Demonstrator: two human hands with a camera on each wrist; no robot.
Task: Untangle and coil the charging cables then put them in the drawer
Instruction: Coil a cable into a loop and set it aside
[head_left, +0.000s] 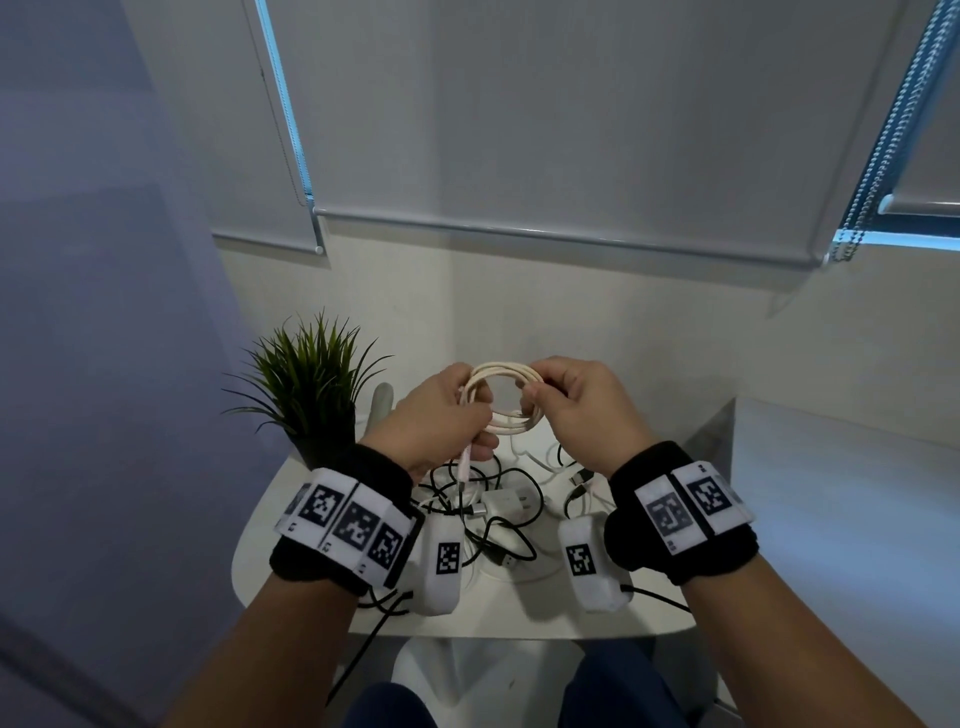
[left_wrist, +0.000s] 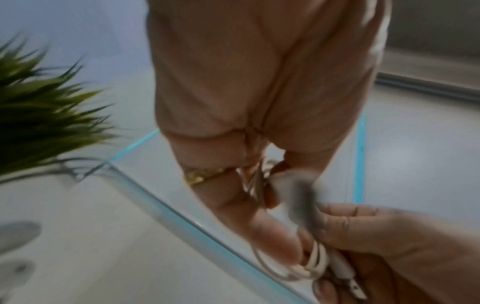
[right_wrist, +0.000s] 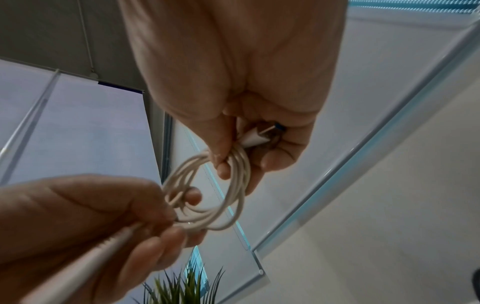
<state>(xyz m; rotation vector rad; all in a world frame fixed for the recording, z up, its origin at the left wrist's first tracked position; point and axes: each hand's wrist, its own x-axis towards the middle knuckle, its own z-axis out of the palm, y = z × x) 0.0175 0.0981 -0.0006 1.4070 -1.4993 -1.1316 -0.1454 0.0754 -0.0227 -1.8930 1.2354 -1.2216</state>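
Above the table (head_left: 291, 540), two hands, left (head_left: 434, 415) and right (head_left: 582, 413), grip one coiled white cable (head_left: 501, 375).

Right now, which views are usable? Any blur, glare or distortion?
Head view: dim but sharp; wide-angle bends the blinds; white coiled cable clear between left hand and right hand. Left wrist view: motion-blurred, worst at the connector; plant soft. Right wrist view: sharper on the coil, near hand soft. No glare.
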